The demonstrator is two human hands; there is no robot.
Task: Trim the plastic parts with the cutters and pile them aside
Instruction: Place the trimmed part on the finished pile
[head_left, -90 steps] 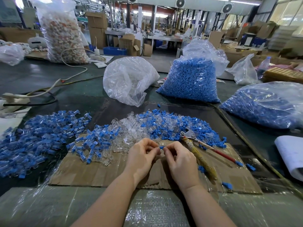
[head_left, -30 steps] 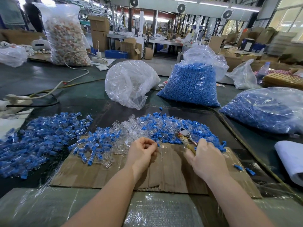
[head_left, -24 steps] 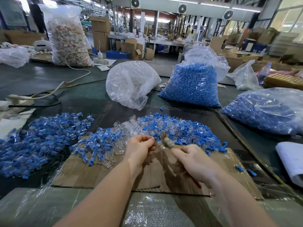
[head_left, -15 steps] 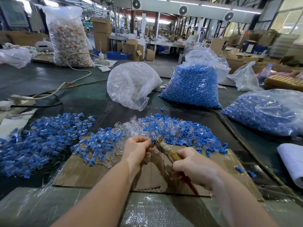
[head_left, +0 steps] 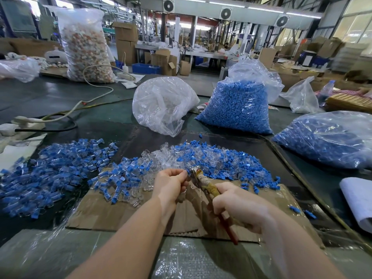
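My right hand (head_left: 239, 204) grips the cutters (head_left: 207, 186) by their taped handles, one red handle sticking out below the palm. The metal jaws point up and left and meet the fingertips of my left hand (head_left: 171, 182). My left hand pinches a small plastic part at the jaws; the part itself is mostly hidden by my fingers. A heap of clear and blue plastic parts (head_left: 201, 160) lies just beyond both hands on the cardboard sheet (head_left: 124, 210). A second pile of blue and clear parts (head_left: 50, 170) spreads to the left.
A clear, nearly empty bag (head_left: 163, 103) and a full bag of blue pieces (head_left: 237, 105) stand behind the heap. Another bag of blue pieces (head_left: 330, 137) lies at the right, a white roll (head_left: 358, 200) beside it. A power strip with cables (head_left: 30, 121) sits far left.
My right hand left the part, picked the cutters up off the cardboard and swung their jaws over to my left hand's fingertips. My left hand has kept hold of the part.
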